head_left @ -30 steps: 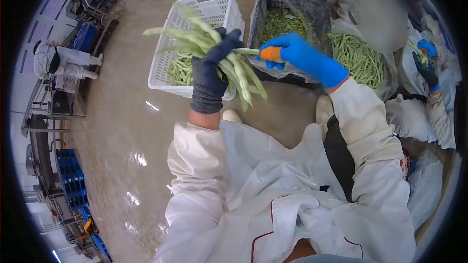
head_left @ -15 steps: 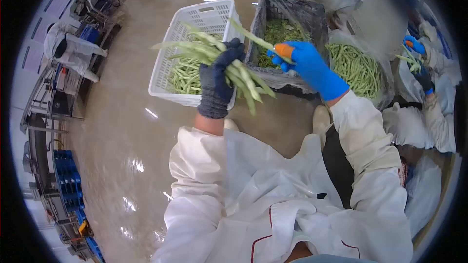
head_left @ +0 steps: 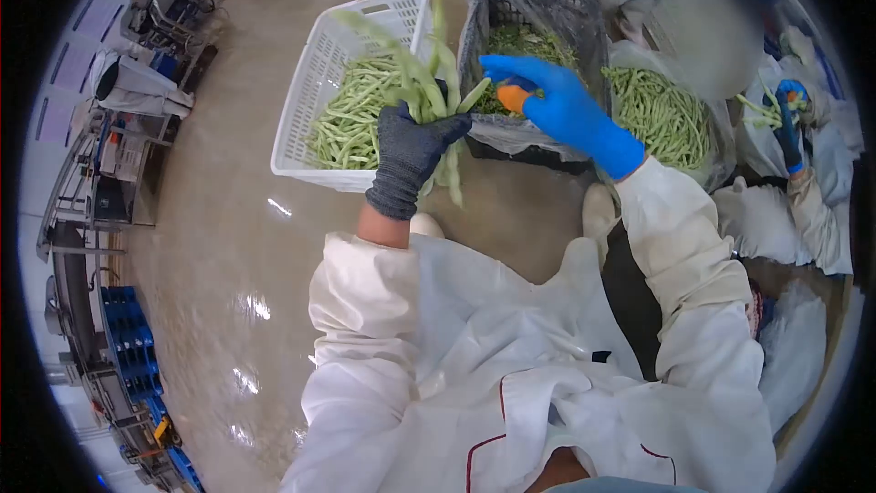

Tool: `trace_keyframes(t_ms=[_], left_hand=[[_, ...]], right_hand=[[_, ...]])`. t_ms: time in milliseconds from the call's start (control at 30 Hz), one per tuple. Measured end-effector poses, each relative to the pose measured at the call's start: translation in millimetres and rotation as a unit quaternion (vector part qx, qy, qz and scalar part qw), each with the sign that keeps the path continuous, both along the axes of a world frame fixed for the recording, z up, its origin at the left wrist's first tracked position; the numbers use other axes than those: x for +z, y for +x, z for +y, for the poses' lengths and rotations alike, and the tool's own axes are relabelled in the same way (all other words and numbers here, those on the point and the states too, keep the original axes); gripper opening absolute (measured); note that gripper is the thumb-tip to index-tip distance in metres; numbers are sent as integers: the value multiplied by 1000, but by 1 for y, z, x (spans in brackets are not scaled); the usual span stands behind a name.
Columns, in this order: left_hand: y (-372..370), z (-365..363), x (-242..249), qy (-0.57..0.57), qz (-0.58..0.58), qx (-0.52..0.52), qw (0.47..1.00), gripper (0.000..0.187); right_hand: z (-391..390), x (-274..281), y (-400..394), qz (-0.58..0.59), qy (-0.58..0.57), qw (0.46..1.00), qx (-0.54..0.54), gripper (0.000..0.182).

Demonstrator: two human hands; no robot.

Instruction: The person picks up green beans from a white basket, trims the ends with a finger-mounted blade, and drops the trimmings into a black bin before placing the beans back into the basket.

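Note:
A dark grey knit glove covers my left hand (head_left: 406,151), closed round a bunch of long green beans (head_left: 422,91) whose ends fan out above and below the fist. The bunch is over the near right side of a white plastic crate (head_left: 283,141) of similar beans. My right hand (head_left: 570,119), in a blue glove, is just right of the bunch, near a bean tip. Its forefinger points left and the other fingers are curled. A small orange piece (head_left: 514,98) shows at its thumb side; I cannot tell whether it is a tool or a finger cover.
Right of the white crate stands a black crate (head_left: 468,46) lined with plastic, holding green scraps. A clear bag of green beans (head_left: 657,114) is beside it. Co-workers with gloved hands (head_left: 789,96) are at the right and top. Equipment and blue pallets (head_left: 132,342) line the left; the floor looks wet.
A bean that was in my right hand is out of its fingers now. The bunch in my left hand stands more upright, and my right hand has shifted slightly left.

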State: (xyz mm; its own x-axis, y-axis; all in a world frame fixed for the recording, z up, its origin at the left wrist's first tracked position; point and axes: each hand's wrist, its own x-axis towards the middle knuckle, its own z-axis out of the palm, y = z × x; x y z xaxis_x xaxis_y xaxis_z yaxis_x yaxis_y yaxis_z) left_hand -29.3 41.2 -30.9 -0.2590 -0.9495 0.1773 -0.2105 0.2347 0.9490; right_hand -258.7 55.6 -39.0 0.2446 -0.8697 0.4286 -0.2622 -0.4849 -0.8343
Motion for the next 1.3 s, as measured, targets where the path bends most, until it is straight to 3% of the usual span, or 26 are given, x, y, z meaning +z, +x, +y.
trace_keyframes(t_ms=[33,133,233,400,433,500,533,567,633,700,733,767,833,933,1033,1133,1300], left_hand=[[-3,1,-4,-77,-45,10,996,37],[-11,7,1,-85,-124,4,989,37],[-16,9,-3,-167,-210,27,963,34],[-26,8,-8,-241,-228,73,941,35],[-30,10,-7,-238,-214,94,943,35],[-36,15,-1,-232,-185,136,945,36],[-34,11,-8,-190,-117,127,966,36],[-31,3,-20,-147,-47,119,981,36],[-29,4,-14,-68,74,88,991,36],[-22,1,-2,32,238,55,969,36],[-15,-3,2,82,315,37,945,36],[-1,-17,-6,119,364,28,923,38],[6,-18,4,156,457,7,876,32],[15,-19,10,162,500,-18,851,31],[15,-17,9,152,512,-24,845,31],[16,-17,8,150,506,-15,849,30],[16,-19,7,146,509,-34,848,32]], right_hand=[[0,4,-1,14,-16,1000,11,39],[2,1,-6,189,-81,979,11,31],[-3,-10,-2,268,-144,952,-19,25],[2,-6,9,285,-128,945,-95,26],[3,-5,12,281,-138,942,-122,27],[1,-8,15,80,-41,990,-105,29],[0,-10,16,-23,8,995,-95,29],[-4,-12,16,-118,72,990,-39,27],[-12,-17,11,-300,197,930,75,23],[-19,-31,-1,-54,195,979,11,26],[-21,-38,-8,70,189,979,-23,27],[-23,-44,-19,162,120,975,-95,29],[-22,-47,-32,337,-22,912,-233,33],[-21,-33,-28,189,-39,963,-187,36],[-28,-21,-21,-39,104,993,47,36],[-16,-13,-7,-39,158,978,131,32],[-3,2,1,17,189,977,97,25]])
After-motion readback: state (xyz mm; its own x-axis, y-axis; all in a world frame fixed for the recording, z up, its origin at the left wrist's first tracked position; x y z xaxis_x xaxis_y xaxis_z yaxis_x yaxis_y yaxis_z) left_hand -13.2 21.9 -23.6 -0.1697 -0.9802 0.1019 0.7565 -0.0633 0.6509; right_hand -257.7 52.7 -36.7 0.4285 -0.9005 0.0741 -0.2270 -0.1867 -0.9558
